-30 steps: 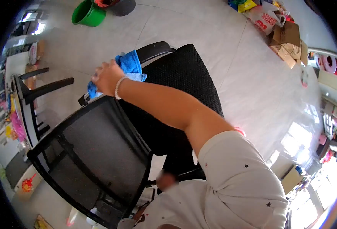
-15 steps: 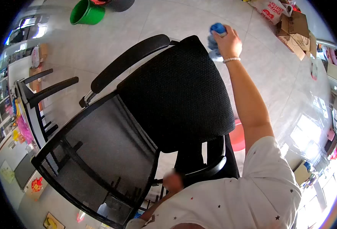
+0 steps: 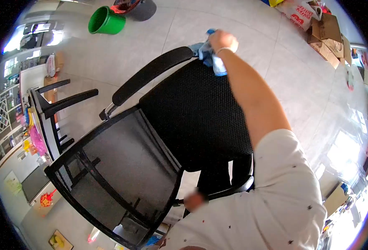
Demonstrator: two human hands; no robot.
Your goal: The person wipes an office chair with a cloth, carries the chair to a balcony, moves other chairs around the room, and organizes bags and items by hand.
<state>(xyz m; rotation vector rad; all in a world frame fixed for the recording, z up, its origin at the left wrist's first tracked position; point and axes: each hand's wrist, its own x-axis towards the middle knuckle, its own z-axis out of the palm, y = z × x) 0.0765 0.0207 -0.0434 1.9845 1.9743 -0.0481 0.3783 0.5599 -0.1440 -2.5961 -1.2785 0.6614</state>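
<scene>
My right hand (image 3: 224,40), with a beaded bracelet at the wrist, is closed around a blue cloth (image 3: 209,56). The cloth hangs over the far edge of the black chair seat (image 3: 196,112), close to the front end of the far armrest (image 3: 150,75). The mesh backrest (image 3: 125,166) leans toward the lower left. My left hand (image 3: 195,200) is a blurred patch beside the near armrest (image 3: 229,191), below the seat; its fingers cannot be made out.
A green bucket (image 3: 106,21) and a dark bucket (image 3: 142,10) stand at the top left. Another chair (image 3: 46,121) is at the left. Cardboard boxes (image 3: 327,39) and a printed plastic bag (image 3: 298,14) lie at the upper right.
My right hand and the cloth went from the far armrest's rear to beyond the seat's far right corner, then back left onto the seat edge. The view has shifted slightly.
</scene>
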